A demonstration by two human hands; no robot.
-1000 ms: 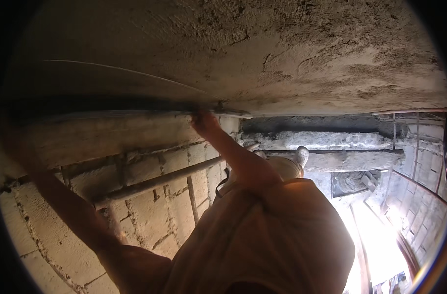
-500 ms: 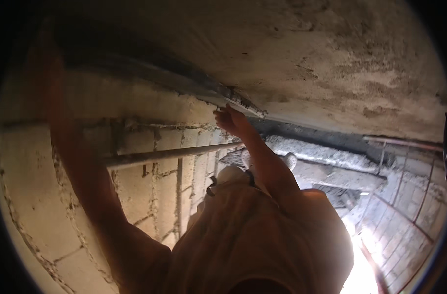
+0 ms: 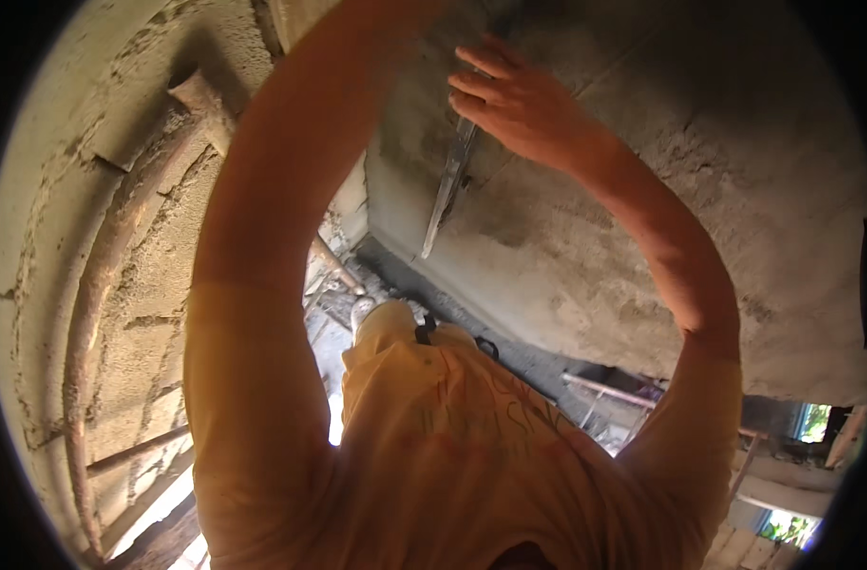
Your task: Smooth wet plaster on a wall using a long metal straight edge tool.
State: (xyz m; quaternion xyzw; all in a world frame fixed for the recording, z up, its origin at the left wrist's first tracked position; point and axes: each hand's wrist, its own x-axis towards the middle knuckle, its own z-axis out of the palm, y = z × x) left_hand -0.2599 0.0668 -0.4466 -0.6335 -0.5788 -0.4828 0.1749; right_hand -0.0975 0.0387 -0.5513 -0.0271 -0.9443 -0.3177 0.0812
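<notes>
A long, narrow metal straightedge (image 3: 446, 195) lies against the grey plastered surface (image 3: 566, 275), its lower end pointing down toward the corner. My right hand (image 3: 528, 104) reaches in from the right with its fingers curled over the bar's upper part. Its thumb cannot be made out. My left arm (image 3: 281, 161) rises past the upper edge of the picture, blurred toward the wrist, so the left hand is out of sight. The upper end of the straightedge runs into shadow.
A bent rusty pole (image 3: 91, 313) stands along the block wall (image 3: 158, 256) on my left, with a crossbar low down. Beyond my body, metal rods (image 3: 609, 389) show at lower right, near small bright openings (image 3: 813, 423). A dark ledge (image 3: 424, 294) follows the plastered surface's base.
The view has turned, bringing the plastered surface in front of me. My right hand has moved from near the straightedge's end onto its upper part. The left hand has gone out of the picture.
</notes>
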